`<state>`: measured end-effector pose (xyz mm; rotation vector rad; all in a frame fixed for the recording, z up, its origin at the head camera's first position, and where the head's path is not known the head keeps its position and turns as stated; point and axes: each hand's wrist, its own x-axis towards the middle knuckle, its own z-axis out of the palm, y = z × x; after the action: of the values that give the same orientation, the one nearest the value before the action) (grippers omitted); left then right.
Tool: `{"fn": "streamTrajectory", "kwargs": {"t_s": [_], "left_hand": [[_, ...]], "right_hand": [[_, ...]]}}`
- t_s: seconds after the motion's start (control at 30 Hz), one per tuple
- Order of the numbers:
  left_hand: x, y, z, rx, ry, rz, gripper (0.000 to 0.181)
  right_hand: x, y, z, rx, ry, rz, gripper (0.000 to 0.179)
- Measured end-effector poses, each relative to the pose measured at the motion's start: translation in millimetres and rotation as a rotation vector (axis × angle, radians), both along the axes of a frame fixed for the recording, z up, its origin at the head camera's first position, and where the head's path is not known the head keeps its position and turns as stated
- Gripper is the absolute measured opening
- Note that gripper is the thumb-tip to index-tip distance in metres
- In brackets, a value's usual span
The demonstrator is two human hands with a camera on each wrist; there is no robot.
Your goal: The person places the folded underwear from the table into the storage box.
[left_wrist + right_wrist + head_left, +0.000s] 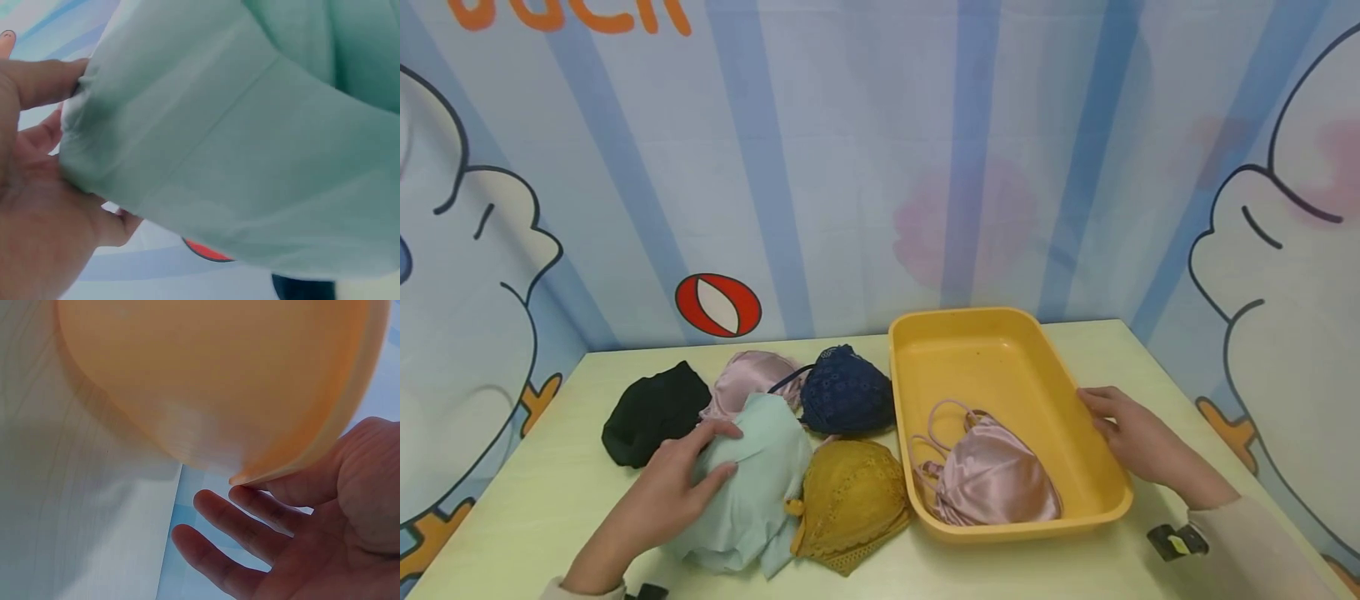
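Note:
My left hand (677,487) pinches the near-left side of a mint-green smooth-fabric garment (760,475) between thumb and fingers. Up close in the left wrist view, the garment's cloth (219,150) stretches away from the fingertips. A yellow plastic tray (1045,367) stands to the right, its right rim gripped by my right hand (1138,437). In the right wrist view the thumb and index finger pinch that rim, with the other fingers below it. Inside the tray, at its near end, lies a pink satin bra (996,475) with thin straps.
Around the mint-green garment lie a mustard lace bra (853,500), a navy lace bra (846,392), another pink garment (748,375) and a black cloth item (655,412). A striped, cartoon-printed backdrop (865,167) rises behind the pale table (535,508).

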<state>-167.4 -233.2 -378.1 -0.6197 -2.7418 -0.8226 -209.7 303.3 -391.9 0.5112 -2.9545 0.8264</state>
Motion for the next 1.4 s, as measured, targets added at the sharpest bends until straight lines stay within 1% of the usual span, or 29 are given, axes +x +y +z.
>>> {"fn": "streamTrajectory", "kwargs": {"t_s": [0.17, 0.3, 0.47, 0.6, 0.73, 0.93, 1.1, 1.27, 1.4], "left_hand": [[1.3, 4.1, 12.5, 0.026, 0.105, 0.029, 0.038], [-0.8, 7.8, 20.1, 0.044, 0.199, 0.022, 0.040], [-4.4, 15.1, 31.8, 0.073, 0.263, 0.005, 0.041], [-6.4, 22.9, 40.1, 0.120, 0.306, -0.009, 0.041], [-9.2, 31.8, 46.7, 0.157, 0.330, -0.018, 0.040], [-14.4, 47.5, 57.8, 0.213, 0.347, -0.042, 0.040], [-17.5, 60.8, 66.9, 0.233, 0.355, -0.061, 0.040], [-21.4, 74.1, 74.0, 0.264, 0.375, -0.101, 0.039], [-27.5, 86.1, 78.1, 0.278, 0.415, -0.144, 0.040]], "right_hand": [[0.3, 0.2, 0.5, 0.005, 0.002, -0.009, 0.043], [0.7, -0.4, 0.8, 0.003, 0.002, -0.015, 0.043], [0.5, -0.8, -0.4, 0.004, 0.004, -0.015, 0.043], [0.1, -1.2, -1.3, 0.006, 0.006, -0.017, 0.042], [0.0, -1.5, -1.1, 0.007, 0.006, -0.016, 0.042], [0.5, -1.7, -0.3, 0.011, 0.014, -0.014, 0.042], [0.8, -1.8, 0.1, 0.011, 0.017, -0.015, 0.042], [0.5, -1.7, -0.3, 0.013, 0.027, -0.010, 0.042], [0.7, -1.7, -0.5, 0.006, 0.022, -0.007, 0.042]]}}
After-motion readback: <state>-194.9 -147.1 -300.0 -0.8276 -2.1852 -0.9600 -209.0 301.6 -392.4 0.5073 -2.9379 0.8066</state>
